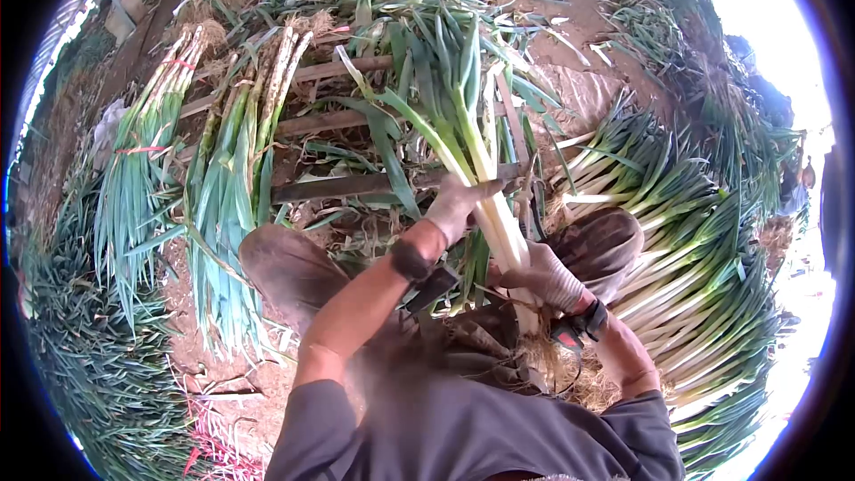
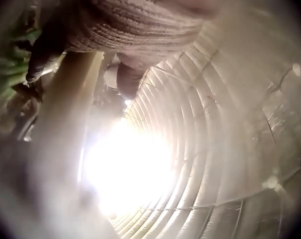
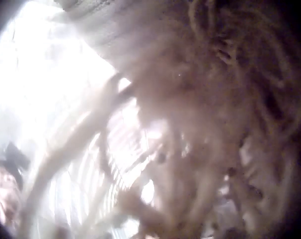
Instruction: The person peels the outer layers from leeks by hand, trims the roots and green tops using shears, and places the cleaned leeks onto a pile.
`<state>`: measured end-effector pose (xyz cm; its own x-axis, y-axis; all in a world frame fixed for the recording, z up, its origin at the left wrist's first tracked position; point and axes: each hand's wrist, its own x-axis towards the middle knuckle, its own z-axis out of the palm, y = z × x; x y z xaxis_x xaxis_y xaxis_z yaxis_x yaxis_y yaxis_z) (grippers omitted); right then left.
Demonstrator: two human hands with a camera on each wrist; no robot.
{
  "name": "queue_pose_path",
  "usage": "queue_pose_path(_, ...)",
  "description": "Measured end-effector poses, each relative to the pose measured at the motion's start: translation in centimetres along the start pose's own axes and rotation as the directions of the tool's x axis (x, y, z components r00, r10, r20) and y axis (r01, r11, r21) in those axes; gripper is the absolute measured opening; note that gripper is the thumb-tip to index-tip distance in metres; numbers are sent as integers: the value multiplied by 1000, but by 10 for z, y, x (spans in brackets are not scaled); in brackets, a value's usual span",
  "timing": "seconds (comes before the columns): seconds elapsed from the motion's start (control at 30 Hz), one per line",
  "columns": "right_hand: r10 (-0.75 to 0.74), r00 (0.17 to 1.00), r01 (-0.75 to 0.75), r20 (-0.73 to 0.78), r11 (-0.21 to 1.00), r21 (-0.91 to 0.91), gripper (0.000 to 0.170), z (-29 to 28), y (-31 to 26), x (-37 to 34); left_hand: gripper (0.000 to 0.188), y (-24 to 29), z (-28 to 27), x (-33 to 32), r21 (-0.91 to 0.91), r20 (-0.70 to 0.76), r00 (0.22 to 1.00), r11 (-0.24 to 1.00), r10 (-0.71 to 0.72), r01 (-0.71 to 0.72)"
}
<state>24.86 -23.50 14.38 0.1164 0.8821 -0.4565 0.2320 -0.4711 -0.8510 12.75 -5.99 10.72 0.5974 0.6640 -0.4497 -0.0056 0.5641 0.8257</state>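
Observation:
A bundle of long green onions (image 1: 499,230) slants across the lap in the head view, green leaves away from the body, roots (image 1: 541,354) toward it. The gloved left hand (image 1: 454,207) grips the stalks where white turns to green. Lower down, the gloved right hand (image 1: 545,280) holds the white part just above the roots. In the left wrist view the left hand (image 2: 135,30) wraps round a pale stalk (image 2: 66,124). Blurred roots (image 3: 215,124) fill much of the right wrist view.
Tied onion bundles (image 1: 142,147) lie at the left, beside more bundles (image 1: 233,169). A long row of onions with white stalks (image 1: 686,276) lies at the right. Wooden slats (image 1: 347,187) are in front of the knees. Pink ties (image 1: 218,432) lie at the lower left.

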Motion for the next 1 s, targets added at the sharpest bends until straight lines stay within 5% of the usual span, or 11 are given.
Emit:
queue_pose_path(0.1,-50,990,6,-129,948,-317,50,3,-14,2,66,32,17,-5,-273,104,994,960,-28,56)
queue_pose_path(0.2,-173,937,-101,-302,696,-711,51,10,-65,-9,41,17,18,38,-484,87,992,874,87,-35)
queue_pose_path(0.37,-295,922,-69,-251,513,-856,87,13,-62,-16,38,23,11,13,-625,185,943,774,277,-105)
queue_pose_path(0.4,-283,926,-50,-248,561,-826,94,17,-65,-19,36,15,7,11,-611,151,948,780,279,-132)
queue_pose_path(0.47,-246,951,46,-188,714,-699,104,20,-52,-17,52,4,-1,7,-773,270,840,626,471,-102)
queue_pose_path(0.5,-177,973,45,-152,781,-623,109,24,-52,-15,62,-9,-10,6,-779,263,868,623,420,-65)
queue_pose_path(0.6,-89,996,63,-16,816,-575,107,32,-23,0,72,-39,-23,1,-846,230,840,528,491,-77)
queue_pose_path(0.63,-176,984,129,-17,782,-610,107,36,-17,1,71,-47,-31,0,-853,229,836,516,499,-75)
queue_pose_path(0.73,-64,998,18,-24,584,-811,100,31,-15,7,70,-70,-49,-7,-805,173,967,592,186,30)
queue_pose_path(0.87,-34,998,-31,-45,339,-940,97,42,-2,1,70,-82,-78,2,-686,22,993,725,113,-68)
queue_pose_path(1.0,-102,993,-27,-62,308,-951,102,51,5,-11,48,-74,-68,12,-590,-121,984,806,-129,33)
